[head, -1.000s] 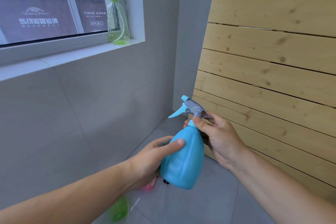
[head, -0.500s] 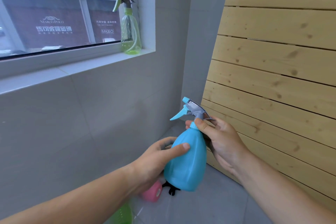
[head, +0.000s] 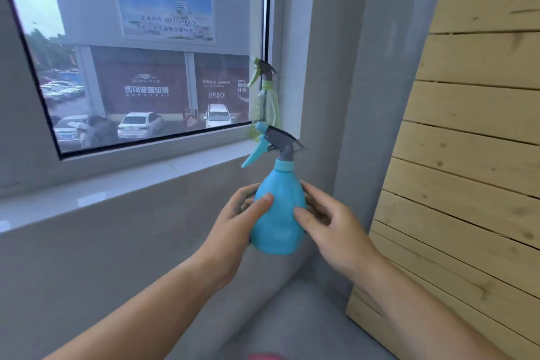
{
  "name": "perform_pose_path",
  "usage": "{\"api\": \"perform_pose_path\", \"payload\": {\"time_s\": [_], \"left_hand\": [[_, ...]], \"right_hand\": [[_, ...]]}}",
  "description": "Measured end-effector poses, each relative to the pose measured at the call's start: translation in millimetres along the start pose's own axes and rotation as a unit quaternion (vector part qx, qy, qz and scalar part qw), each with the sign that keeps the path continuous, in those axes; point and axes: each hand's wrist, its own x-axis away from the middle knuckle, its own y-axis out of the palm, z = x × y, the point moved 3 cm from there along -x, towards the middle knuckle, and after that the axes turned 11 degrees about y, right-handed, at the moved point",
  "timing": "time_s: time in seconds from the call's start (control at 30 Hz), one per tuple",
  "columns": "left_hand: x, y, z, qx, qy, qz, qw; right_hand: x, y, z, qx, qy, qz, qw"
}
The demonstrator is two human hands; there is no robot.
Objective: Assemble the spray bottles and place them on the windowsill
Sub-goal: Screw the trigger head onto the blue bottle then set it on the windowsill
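- Blue bottle [head: 277, 213] upright, held in the air in front of the grey wall [head: 117, 242], below the windowsill [head: 122, 181] and not touching it.
- Its grey-and-blue spray head [head: 274, 142] is seated on the neck, trigger pointing left.
- Left hand [head: 236, 225] wrapped round the bottle's left side, thumb across the front.
- Right hand [head: 330, 225] closed on the right side, thumb on the front, fingers behind.
- Green bottle [head: 264, 96] stands on the sill's right end, against the window frame, spray head on.
- Wooden slats [head: 467, 155] to the right.
- Pink object [head: 264, 356] at bottom edge, too cropped to identify.
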Motion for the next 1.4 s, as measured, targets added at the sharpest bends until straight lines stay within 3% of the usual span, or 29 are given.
{"api": "perform_pose_path", "payload": {"time_s": [0.27, 0.57, 0.83, 1.4], "left_hand": [[-103, -47, 65, -0.107, 0.087, 0.002, 0.990], [-182, -81, 60, -0.182, 0.064, 0.060, 0.979], [-204, -89, 38, -0.216, 0.067, 0.112, 0.968], [-208, -90, 35, -0.243, 0.056, 0.107, 0.962]], "right_hand": [[-118, 41, -74, 0.010, -0.044, -0.003, 0.999], [-194, 78, -84, 0.063, -0.028, 0.010, 0.998], [-222, 87, -66, 0.096, -0.025, 0.023, 0.995], [-230, 92, -61, 0.116, -0.025, 0.032, 0.992]]}}
